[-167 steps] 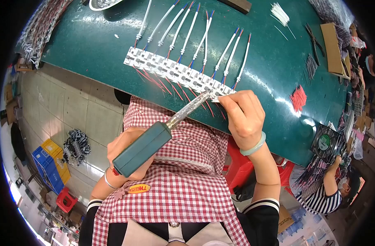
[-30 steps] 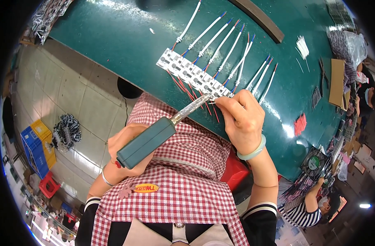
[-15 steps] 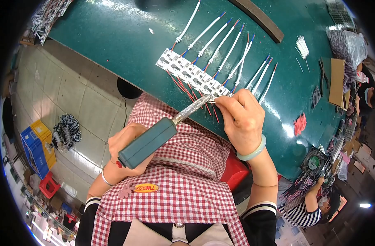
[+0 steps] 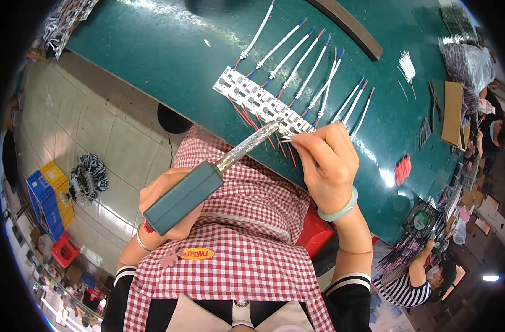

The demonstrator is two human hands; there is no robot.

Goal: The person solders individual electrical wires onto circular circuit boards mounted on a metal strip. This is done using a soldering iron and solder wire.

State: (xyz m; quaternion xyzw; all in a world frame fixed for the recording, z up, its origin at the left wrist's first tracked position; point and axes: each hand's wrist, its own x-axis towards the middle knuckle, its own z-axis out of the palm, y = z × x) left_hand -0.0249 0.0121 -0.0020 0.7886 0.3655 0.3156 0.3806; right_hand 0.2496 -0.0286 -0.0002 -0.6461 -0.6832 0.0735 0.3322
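A long white strip of circuit boards (image 4: 260, 102) lies slantwise on the green table (image 4: 153, 61), close to its near edge, with white cables (image 4: 296, 52) ending in red and blue leads fanning away from its far side and thin red wires (image 4: 242, 113) trailing off its near side. At the strip's right end the right hand (image 4: 325, 166) is closed in a pinch, thumb and forefinger narrowed on something thin and pale at the board; what exactly is held there is too small to tell. The hand wears a pale green bangle (image 4: 341, 207) at the wrist. The left hand (image 4: 166, 202) is wrapped tightly around the grey-green handle of a soldering iron (image 4: 202, 182), whose foil-wrapped shaft slants up to the right so that its tip sits right at the strip's end, just beside the right fingertips (image 4: 296, 141). A thin metal bracelet (image 4: 142, 240) circles the left wrist. Both forearms rise over a red-and-white checked apron (image 4: 247, 254). Farther right on the table lie a small red bundle (image 4: 403, 169), a bunch of white wire pieces (image 4: 407, 66) and a flat brown cardboard piece (image 4: 452, 113). At the lower right another person in a striped shirt (image 4: 404, 290) works. Left of the table, on the tiled floor, stand blue and yellow crates (image 4: 48, 193) and a heap of dark cables (image 4: 89, 174).
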